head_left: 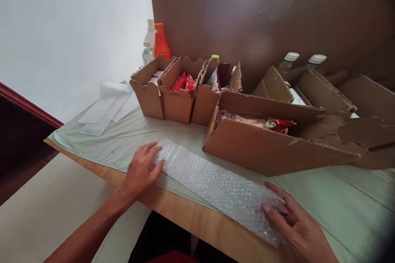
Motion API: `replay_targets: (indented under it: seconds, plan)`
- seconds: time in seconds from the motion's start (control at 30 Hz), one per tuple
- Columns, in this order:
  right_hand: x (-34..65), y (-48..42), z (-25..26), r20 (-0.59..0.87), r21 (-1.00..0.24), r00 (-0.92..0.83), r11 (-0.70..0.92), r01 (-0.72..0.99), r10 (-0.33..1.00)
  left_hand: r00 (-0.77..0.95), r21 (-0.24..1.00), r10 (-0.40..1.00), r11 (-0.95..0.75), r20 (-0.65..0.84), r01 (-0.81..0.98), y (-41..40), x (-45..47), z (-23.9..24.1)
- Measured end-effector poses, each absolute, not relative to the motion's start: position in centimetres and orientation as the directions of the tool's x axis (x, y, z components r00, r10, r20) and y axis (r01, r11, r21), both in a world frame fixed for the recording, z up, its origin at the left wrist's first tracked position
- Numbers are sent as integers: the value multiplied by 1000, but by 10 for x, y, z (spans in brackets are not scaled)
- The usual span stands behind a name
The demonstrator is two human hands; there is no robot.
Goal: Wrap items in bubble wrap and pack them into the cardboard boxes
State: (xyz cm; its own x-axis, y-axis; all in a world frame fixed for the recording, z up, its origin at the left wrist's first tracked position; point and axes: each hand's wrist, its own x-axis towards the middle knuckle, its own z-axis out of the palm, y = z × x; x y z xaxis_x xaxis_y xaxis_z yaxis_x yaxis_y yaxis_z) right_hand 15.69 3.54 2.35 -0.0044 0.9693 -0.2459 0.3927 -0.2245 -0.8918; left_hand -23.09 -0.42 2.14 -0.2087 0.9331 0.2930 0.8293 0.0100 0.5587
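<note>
A long strip of bubble wrap lies slantwise along the front of the cloth-covered table, between my two hands. At its far left end, my left hand rests with fingers apart, touching the edge. My right hand has the near right end between thumb and fingers, the thumb on top. Some of the right fingers show blurrily through or behind the clear plastic.
More bubble wrap sheets lie at the left. Beyond the strip stand cardboard bins with red packets and a long cardboard box holding packaged goods. Behind them are an orange bottle, other bottles and a tall cardboard panel.
</note>
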Motion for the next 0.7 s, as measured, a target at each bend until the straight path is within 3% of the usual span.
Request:
replay_targets:
  seconds: [0.2,0.3,0.43,0.6,0.7]
  plan:
    - [172,29,25,-238,-862,70,-244,445,969,-247,541,946,99,209,835,26,-235,1]
    - [169,26,23,-188,-858,65,-196,475,980,-228,584,956,79,186,808,30,-228,1]
    - [175,21,22,-146,-903,119,-181,391,982,-207,684,969,57,138,727,25,-224,13]
    - [193,5,36,133,-930,155,69,360,979,-163,816,982,15,97,578,12,-231,39]
    - [199,-11,47,279,-893,45,243,379,959,-102,812,971,-119,215,571,16,-239,49]
